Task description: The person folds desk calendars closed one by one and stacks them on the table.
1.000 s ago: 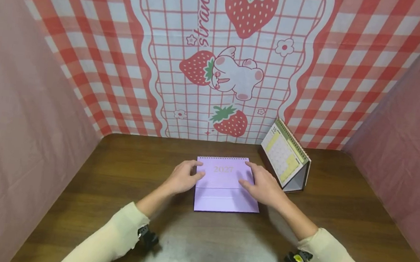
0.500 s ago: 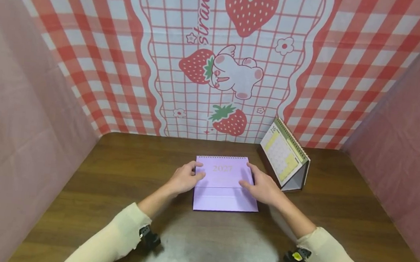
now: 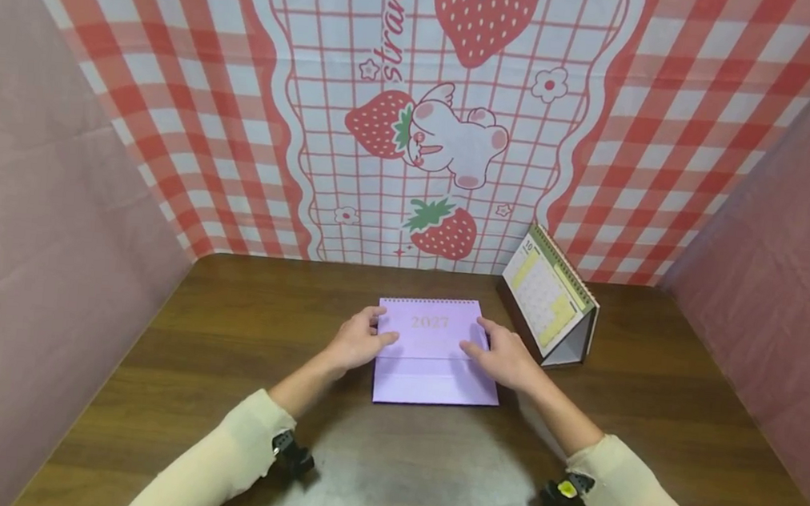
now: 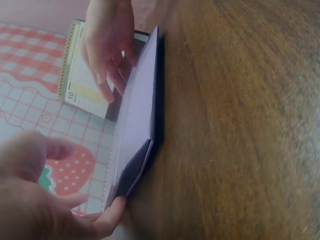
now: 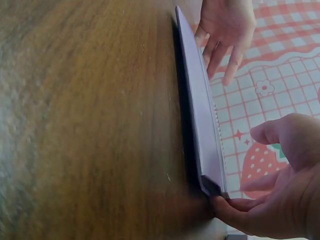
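A lilac desk calendar (image 3: 430, 380) with "2027" on its cover lies at a low slant on the table, its spiral edge at the far side. My left hand (image 3: 357, 339) is at its left side, and my right hand (image 3: 509, 360) at its right. In the left wrist view, fingertips (image 4: 117, 205) of the left hand touch the calendar's side edge near its dark inner face, while the thumb stands apart. Much the same shows in the right wrist view, where fingertips (image 5: 219, 204) meet the other side edge. From above, both thumbs hover over the cover; contact there is unclear.
A second desk calendar (image 3: 545, 301), with a green top and a month page numbered 10, stands upright at the back right, close to my right hand. Behind the brown wooden table (image 3: 224, 334) hangs a strawberry-print checked cloth (image 3: 194, 106). Pink cloth (image 3: 40, 213) flanks both sides.
Both forearms have drawn slightly inward, and the hands have come a little closer around the lilac calendar. The calendar keeps almost the same place, and the second calendar has not moved.
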